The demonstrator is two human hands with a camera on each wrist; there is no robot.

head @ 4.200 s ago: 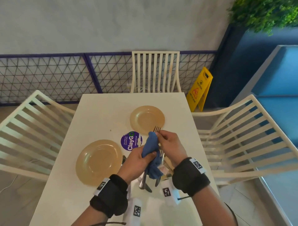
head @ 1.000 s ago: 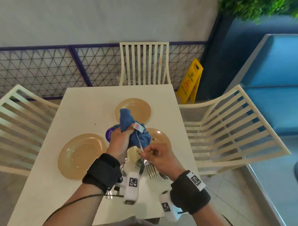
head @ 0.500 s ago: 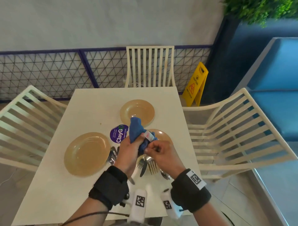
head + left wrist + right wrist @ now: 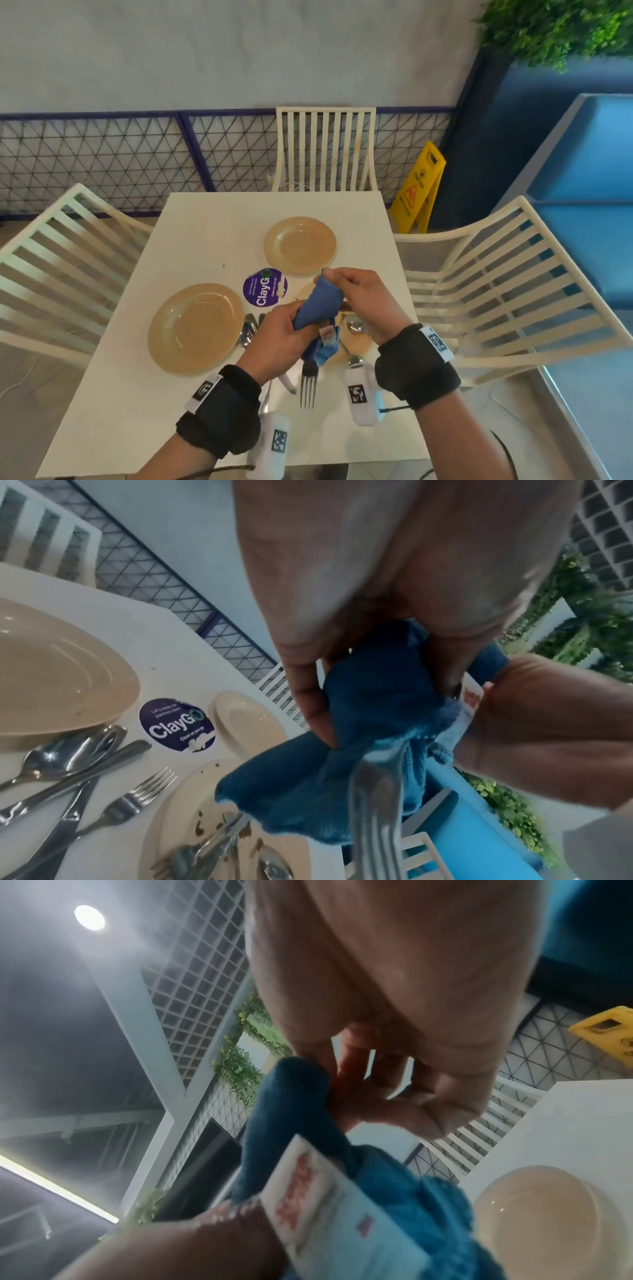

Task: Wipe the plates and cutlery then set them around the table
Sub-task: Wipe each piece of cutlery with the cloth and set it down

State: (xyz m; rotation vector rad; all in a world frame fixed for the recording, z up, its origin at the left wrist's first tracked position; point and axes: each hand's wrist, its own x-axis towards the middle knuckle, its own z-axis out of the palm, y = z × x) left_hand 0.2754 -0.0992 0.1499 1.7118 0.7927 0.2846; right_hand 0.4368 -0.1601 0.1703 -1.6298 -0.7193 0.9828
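Note:
My left hand (image 4: pixel 291 325) grips a blue cloth (image 4: pixel 318 305) wrapped round the handle of a fork (image 4: pixel 308 387), whose tines hang out below, pointing toward me. My right hand (image 4: pixel 329 275) pinches the fork's cloth-covered top end. The left wrist view shows the cloth (image 4: pixel 359 723) and the blurred fork (image 4: pixel 377 804) close up. A large tan plate (image 4: pixel 195 329) lies at the left of the white table (image 4: pixel 222 219), and a small plate (image 4: pixel 299 245) lies farther off. Under my hands is a soiled plate (image 4: pixel 212 804) with cutlery on it. More cutlery (image 4: pixel 250 332) lies beside the large plate.
A purple ClayGo sticker (image 4: pixel 265 287) marks the table's middle. White slatted chairs stand at the left (image 4: pixel 51 257), far side (image 4: pixel 325 147) and right (image 4: pixel 496 274). A yellow caution sign (image 4: pixel 419 188) stands on the floor at the back right, beside a blue bench (image 4: pixel 582 205).
My right hand has gone from the fork's tine end near me up to its far end. The fork now hangs tines down below my left hand, with the cloth round its handle.

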